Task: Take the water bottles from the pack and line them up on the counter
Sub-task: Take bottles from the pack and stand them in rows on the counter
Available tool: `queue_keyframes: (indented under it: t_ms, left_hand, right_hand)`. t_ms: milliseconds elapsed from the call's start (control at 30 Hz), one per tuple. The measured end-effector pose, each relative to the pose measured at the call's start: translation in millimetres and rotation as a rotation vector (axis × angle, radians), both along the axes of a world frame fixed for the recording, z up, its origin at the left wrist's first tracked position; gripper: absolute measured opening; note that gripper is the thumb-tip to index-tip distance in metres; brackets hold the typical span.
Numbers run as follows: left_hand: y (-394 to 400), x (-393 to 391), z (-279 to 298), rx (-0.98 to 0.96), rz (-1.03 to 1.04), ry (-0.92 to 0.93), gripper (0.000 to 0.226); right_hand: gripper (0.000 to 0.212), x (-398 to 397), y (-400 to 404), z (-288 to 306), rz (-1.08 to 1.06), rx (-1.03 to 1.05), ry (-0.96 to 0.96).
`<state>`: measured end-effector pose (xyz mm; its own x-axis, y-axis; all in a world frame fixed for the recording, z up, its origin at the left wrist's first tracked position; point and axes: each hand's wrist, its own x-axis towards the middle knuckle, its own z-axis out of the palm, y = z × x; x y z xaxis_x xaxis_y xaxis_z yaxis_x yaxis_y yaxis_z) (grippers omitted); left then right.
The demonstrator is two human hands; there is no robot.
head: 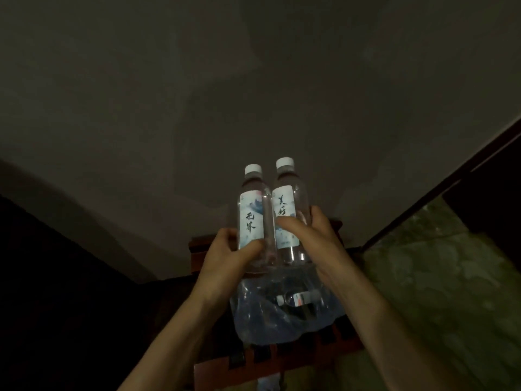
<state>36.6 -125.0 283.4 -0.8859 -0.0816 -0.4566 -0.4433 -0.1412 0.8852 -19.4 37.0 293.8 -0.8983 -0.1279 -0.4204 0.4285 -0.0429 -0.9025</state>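
I hold two clear water bottles upright, side by side, above the pack. My left hand [225, 258] grips the left bottle [255, 213] around its lower half. My right hand [313, 238] grips the right bottle [287, 204] at its label. Both have white caps and white labels with dark brush writing. Below them lies the crumpled clear plastic pack [270, 314] with one bottle [298, 299] lying on its side inside.
The pack rests on a dark reddish wooden stand [310, 354] with slats. A grey wall [253, 94] fills the background. A mottled green surface [439, 272] lies to the right, edged by a dark frame [439, 182]. The left side is very dark.
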Motion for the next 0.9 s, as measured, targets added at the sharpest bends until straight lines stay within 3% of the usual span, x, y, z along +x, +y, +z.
queue_keyframes:
  t_ms: [233, 333, 467, 767, 900]
  left_hand:
    - [-78, 34, 45, 0.056, -0.031, 0.214, 0.057]
    - [-113, 51, 61, -0.044, -0.076, 0.362, 0.044]
    - [-150, 78, 86, -0.229, -0.051, 0.493, 0.045]
    - [-192, 145, 141, -0.557, 0.176, 0.611, 0.06]
    - [-212, 174, 157, -0.602, 0.25, 0.581, 0.06]
  right_hand:
    - [0.038, 37, -77, 41, 0.012, -0.063, 0.222]
    - [0.043, 51, -112, 62, 0.031, -0.022, 0.316]
    - [0.05, 73, -148, 82, 0.048, -0.045, 0.363]
    - [0.049, 117, -216, 124, 0.086, -0.218, 0.522]
    - [0.053, 141, -242, 141, 0.175, -0.302, 0.584]
